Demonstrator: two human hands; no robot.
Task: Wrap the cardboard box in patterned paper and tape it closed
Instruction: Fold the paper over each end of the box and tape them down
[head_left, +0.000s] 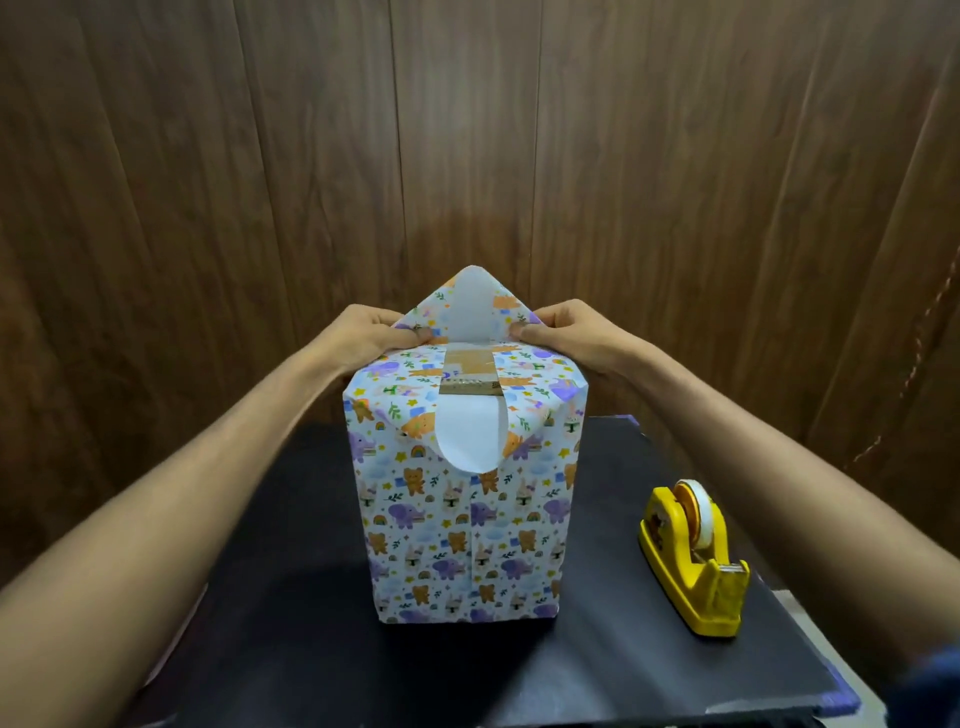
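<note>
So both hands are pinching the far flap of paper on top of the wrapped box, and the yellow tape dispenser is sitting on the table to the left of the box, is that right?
Not quite. The head view shows the yellow tape dispenser on the table to the right of the box, not the left. The rest holds: the left hand and right hand both pinch the far flap on top.

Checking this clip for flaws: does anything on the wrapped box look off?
Nothing damaged. The box top is unfinished: a strip of bare cardboard shows between the near flap and far flap, both untaped.
</note>
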